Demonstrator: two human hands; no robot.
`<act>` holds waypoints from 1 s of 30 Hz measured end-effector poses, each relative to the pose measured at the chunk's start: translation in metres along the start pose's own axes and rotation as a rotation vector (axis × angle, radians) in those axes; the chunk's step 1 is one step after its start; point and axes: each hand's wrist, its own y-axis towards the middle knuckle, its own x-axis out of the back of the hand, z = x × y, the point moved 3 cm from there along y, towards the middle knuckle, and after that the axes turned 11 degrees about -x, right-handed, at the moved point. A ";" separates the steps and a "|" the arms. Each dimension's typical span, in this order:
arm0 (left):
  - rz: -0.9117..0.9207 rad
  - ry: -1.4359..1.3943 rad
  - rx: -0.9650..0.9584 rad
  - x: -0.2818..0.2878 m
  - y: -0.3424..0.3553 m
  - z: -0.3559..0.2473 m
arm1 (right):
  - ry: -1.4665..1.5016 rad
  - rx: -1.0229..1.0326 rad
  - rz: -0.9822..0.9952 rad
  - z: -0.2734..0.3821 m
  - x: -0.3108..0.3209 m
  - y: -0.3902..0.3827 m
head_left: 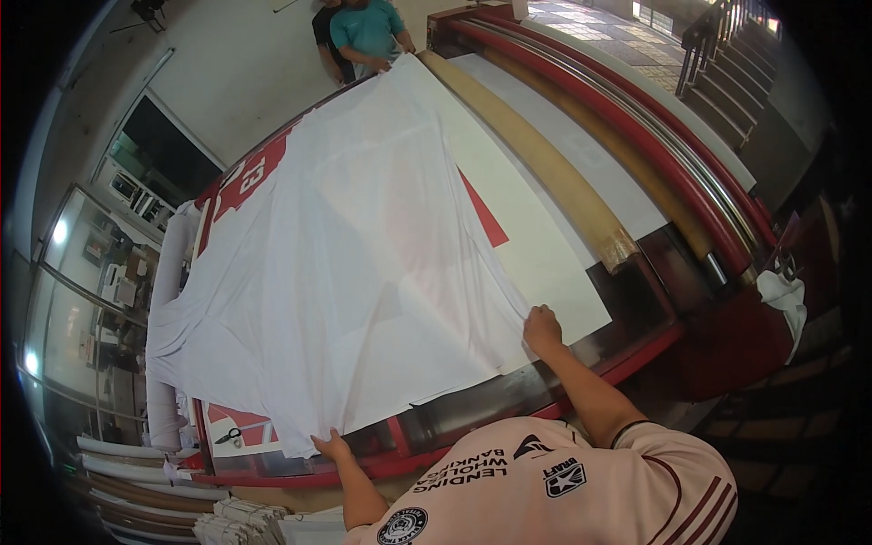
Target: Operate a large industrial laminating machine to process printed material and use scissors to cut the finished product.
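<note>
A thin white fabric sheet [363,236] lies spread in loose folds over a wide machine table. My right hand [542,331] is closed on its near right edge. Lower and to the left, my left hand [332,444] pinches the near edge of the same fabric. Under the sheet lies white paper [545,250] with red printed shapes, partly showing through. At the far end a person in a teal shirt [371,36] holds the far edge of the fabric, and another person in dark clothes stands beside.
A long brown cardboard-like roll [536,150] runs along the table's right side, beside red and metal rollers [627,113]. Scissors [229,437] lie at the near left corner. A white fabric roll [163,400] stands left, above stacked tubes [136,472]. Stairs [731,91] rise far right.
</note>
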 end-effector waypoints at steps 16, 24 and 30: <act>-0.233 -0.091 0.205 0.008 0.025 0.004 | 0.964 -0.607 0.046 -0.097 0.017 -0.014; -0.348 -0.344 0.201 0.051 0.053 0.022 | 1.108 -0.652 0.165 -0.095 0.036 -0.008; -0.327 -0.730 0.284 0.088 0.081 0.027 | 1.196 -0.565 0.157 -0.084 0.048 -0.015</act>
